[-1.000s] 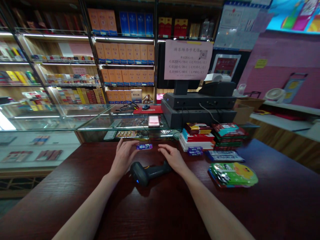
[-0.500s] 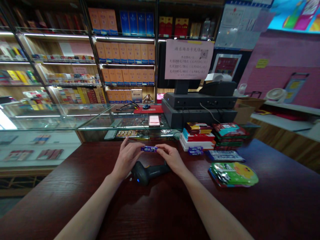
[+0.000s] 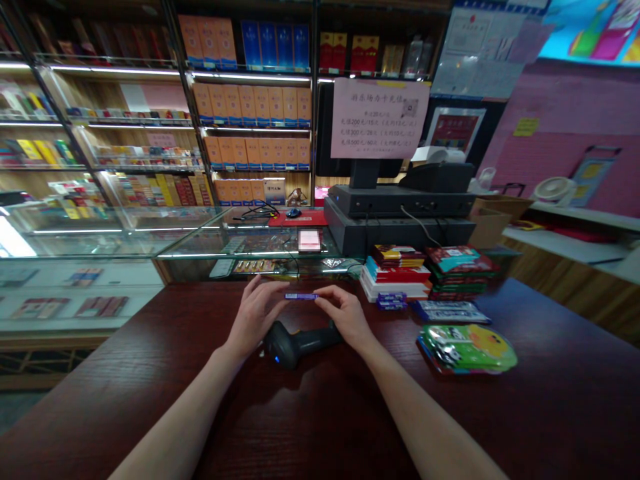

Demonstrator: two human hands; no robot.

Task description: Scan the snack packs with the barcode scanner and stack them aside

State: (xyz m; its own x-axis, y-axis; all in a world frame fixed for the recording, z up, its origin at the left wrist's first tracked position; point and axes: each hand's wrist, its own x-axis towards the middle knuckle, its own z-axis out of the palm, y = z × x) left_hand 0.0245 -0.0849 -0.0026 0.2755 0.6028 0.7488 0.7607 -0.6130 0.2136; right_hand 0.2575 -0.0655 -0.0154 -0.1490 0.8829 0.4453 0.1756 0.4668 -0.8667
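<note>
The left hand [image 3: 256, 315] and right hand [image 3: 349, 316] pinch 1 purple pack [image 3: 301, 297] between them, fingertips on its 9 and 3 o'clock ends. It is over the counter [image 3: 300, 427], at 12 o'clock from the scanner [image 3: 305, 345]. Best to grip just those 2 ends lightly, leaving the print uncovered, and turn both wrists together so the pack doesn't twist. Similar packs [image 3: 391, 301] lie at 3 o'clock.

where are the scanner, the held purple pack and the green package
Scanner [image 3: 305, 343]: head view, on the handle.
Held purple pack [image 3: 301, 297]: head view, middle of its side.
Green package [image 3: 465, 348]: head view, middle of its top.
</note>
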